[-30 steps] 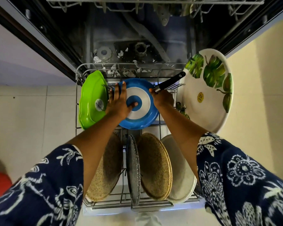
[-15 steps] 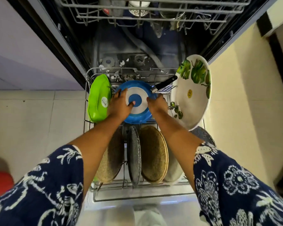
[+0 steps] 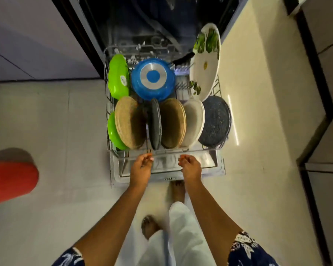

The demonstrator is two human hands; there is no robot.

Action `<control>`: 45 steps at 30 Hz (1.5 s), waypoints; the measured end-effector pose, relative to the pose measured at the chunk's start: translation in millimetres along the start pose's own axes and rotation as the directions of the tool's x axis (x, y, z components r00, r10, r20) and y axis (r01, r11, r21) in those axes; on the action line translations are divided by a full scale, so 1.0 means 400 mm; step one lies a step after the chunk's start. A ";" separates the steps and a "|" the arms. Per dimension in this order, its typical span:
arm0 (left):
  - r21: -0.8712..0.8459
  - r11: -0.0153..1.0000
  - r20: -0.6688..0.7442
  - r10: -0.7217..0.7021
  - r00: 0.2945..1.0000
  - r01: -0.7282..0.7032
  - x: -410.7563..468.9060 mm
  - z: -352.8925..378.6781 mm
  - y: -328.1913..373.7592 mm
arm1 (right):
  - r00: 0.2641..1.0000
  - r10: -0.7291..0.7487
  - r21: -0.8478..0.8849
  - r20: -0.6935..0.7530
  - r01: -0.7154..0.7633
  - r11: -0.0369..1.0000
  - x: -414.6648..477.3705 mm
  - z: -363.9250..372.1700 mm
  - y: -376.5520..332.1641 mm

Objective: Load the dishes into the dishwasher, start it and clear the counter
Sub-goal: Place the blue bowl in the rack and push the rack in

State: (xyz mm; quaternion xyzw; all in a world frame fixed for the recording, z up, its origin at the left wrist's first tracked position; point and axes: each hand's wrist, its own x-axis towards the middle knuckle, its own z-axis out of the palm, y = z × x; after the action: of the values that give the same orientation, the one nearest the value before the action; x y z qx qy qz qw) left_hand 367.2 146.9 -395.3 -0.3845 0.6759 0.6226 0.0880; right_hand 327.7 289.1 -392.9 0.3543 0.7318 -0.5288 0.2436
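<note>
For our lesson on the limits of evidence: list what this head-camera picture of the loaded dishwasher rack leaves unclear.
All in the head view:
Hidden: lower green plate, mostly behind the woven plate.
Cut off: red bin, by the left edge.
Blurred: dishwasher tub, dark inside.
Too small: door markings, unreadable.

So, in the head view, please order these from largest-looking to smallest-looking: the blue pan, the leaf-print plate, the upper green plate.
1. leaf-print plate
2. blue pan
3. upper green plate
Both plates stand at an angle to the camera, so their faces look narrowed.
</note>
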 end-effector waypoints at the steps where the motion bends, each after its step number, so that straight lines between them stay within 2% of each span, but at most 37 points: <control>1: -0.044 0.992 0.001 -0.116 0.993 0.116 -0.012 0.009 -0.041 | 0.993 0.115 0.094 -0.001 -0.114 0.989 -0.001 -0.006 0.042; 3: -0.168 0.920 -0.003 -0.360 0.933 0.354 -0.018 0.028 -0.093 | 0.940 0.339 0.293 0.031 -0.333 0.896 0.015 -0.018 0.104; 4: -0.262 0.851 0.018 -0.467 0.884 0.455 -0.011 0.038 -0.112 | 0.910 0.410 0.364 0.059 -0.401 0.840 0.029 -0.022 0.122; 6: -0.449 0.704 0.092 -0.576 0.812 0.550 0.024 0.051 -0.151 | 0.888 0.448 0.468 0.107 -0.442 0.765 0.072 -0.021 0.147; 9: -0.703 0.519 0.141 -0.568 0.811 0.486 0.089 0.072 -0.167 | 0.904 0.405 0.581 0.139 -0.406 0.705 0.148 -0.014 0.147; 11: -0.805 0.403 0.160 -0.559 0.813 0.436 0.128 0.086 -0.153 | 0.915 0.380 0.660 0.138 -0.371 0.654 0.198 -0.017 0.121; 15: -0.889 0.218 0.230 -0.547 0.805 0.402 0.197 0.113 -0.109 | 0.917 0.370 0.787 0.148 -0.336 0.517 0.269 -0.020 0.034; 19: -0.916 0.111 0.280 -0.510 0.813 0.385 0.220 0.130 -0.080 | 0.891 0.405 0.840 0.207 -0.374 0.394 0.304 -0.004 -0.015; 24: -0.929 0.091 0.272 -0.494 0.826 0.360 0.245 0.118 -0.055 | 0.905 0.371 0.835 0.208 -0.362 0.414 0.316 -0.006 -0.022; 32: -0.939 0.159 0.216 -0.417 0.883 0.305 0.357 0.134 0.039 | 0.914 0.307 0.802 0.264 -0.385 0.456 0.382 0.026 -0.140; 42: -0.926 0.315 0.140 -0.228 0.963 0.209 0.537 0.149 0.200 | 0.926 0.211 0.698 0.314 -0.376 0.610 0.493 0.070 -0.359; 45: -0.915 0.350 0.129 -0.213 0.968 0.199 0.586 0.151 0.257 | 0.927 0.179 0.662 0.330 -0.363 0.656 0.531 0.089 -0.416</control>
State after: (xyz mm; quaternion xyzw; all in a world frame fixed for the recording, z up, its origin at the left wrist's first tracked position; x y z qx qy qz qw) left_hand 119.3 98.6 -468.5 -0.4534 0.1614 0.8740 -0.0677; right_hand 64.0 279.3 -459.5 0.4610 0.3737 -0.7653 0.2491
